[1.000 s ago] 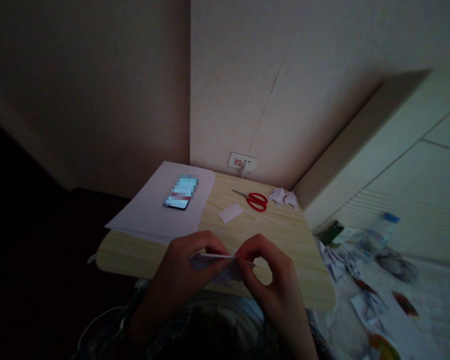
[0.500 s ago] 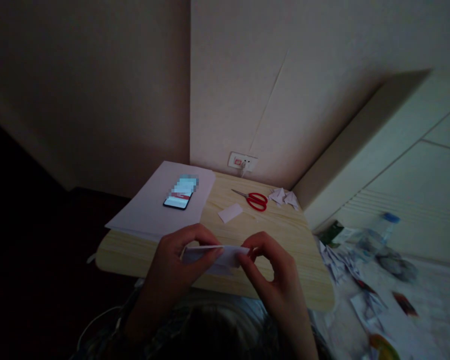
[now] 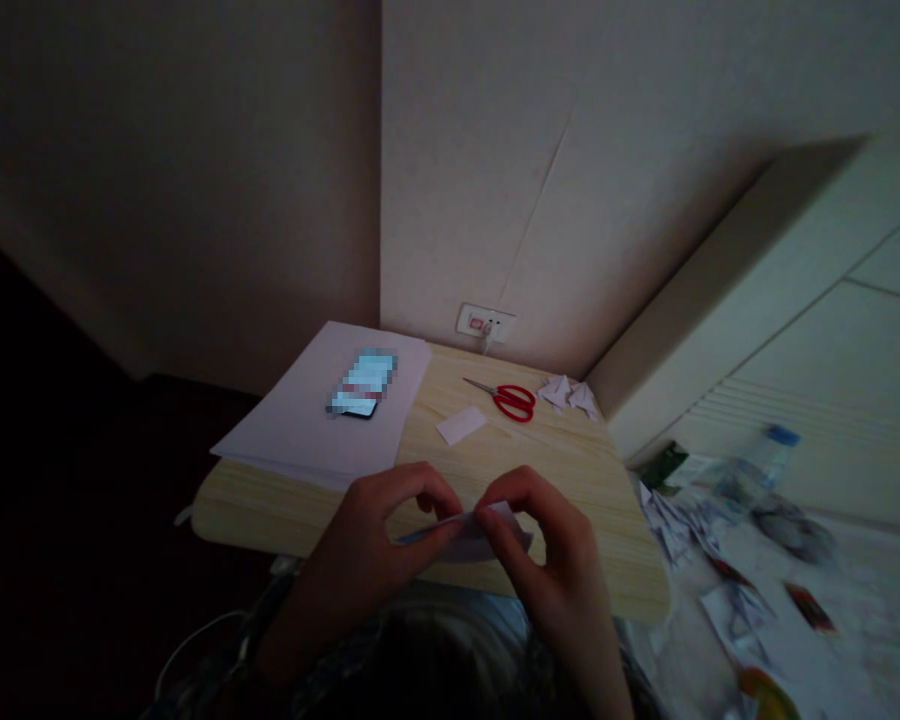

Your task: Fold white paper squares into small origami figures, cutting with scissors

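Between my two hands a folded piece of white paper (image 3: 474,545) is held above the front edge of the wooden table (image 3: 570,520). My left hand (image 3: 379,540) pinches it from the left, thumb against fingertips. From the right, my right hand (image 3: 544,535) pinches its upper edge, close beside the left fingertips. Part of the paper hangs below the fingers and a corner shows past the right thumb. Beyond my hands a small white paper rectangle (image 3: 461,425) lies flat on the tabletop.
Red-handled scissors (image 3: 511,401) lie behind the rectangle, near folded paper pieces (image 3: 566,393). A phone (image 3: 364,385) rests on a stack of white sheets (image 3: 292,425) at left. A wall socket (image 3: 486,322) holds a plug. Right of the table, a plastic bottle (image 3: 765,460) stands among papers.
My left hand has shifted right and slightly down, bringing its fingertips close to the right ones. The paper has turned, and its corner now sticks out on the right.
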{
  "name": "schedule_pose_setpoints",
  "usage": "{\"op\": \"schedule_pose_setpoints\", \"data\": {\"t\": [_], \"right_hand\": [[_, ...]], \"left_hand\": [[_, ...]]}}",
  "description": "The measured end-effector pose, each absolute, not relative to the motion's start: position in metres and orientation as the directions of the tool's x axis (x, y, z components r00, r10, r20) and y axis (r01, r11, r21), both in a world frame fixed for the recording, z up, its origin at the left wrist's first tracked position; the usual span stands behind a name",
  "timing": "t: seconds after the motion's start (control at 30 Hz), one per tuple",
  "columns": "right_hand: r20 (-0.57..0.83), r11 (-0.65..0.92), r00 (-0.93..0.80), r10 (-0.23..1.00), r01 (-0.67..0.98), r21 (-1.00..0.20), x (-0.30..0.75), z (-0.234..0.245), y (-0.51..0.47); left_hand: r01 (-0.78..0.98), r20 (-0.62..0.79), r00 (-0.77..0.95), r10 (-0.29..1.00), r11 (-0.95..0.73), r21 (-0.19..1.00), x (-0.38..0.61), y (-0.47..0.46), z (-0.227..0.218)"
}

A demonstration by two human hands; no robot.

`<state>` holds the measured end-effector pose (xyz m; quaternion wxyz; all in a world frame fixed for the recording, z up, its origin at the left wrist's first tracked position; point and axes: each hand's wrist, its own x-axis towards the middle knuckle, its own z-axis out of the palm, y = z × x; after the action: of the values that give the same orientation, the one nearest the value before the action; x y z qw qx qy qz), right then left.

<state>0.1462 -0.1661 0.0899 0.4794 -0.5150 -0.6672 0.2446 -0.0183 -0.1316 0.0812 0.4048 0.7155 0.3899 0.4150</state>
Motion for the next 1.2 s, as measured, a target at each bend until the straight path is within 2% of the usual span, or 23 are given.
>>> {"op": "schedule_pose_setpoints", "data": {"t": [0.33,0.9,1.2], "right_hand": [[0.401,0.366,-0.040,0.915,0.497,-0.787,0.142,0.094,-0.168],[0.400,0.322,0.062,0.915,0.486,-0.813,0.153,0.094,-0.172],[0.386,0.343,-0.007,0.923,0.476,-0.810,0.149,0.096,-0.172]], "left_hand": [[0.162,0.328,0.316,0.890,-0.391,0.906,-0.016,-0.135,0.082],[0.200,0.286,0.370,0.884,-0.376,0.905,-0.022,-0.131,0.083],[0.145,0.235,0.426,0.874,-0.322,0.936,-0.020,-0.131,0.082]]}}
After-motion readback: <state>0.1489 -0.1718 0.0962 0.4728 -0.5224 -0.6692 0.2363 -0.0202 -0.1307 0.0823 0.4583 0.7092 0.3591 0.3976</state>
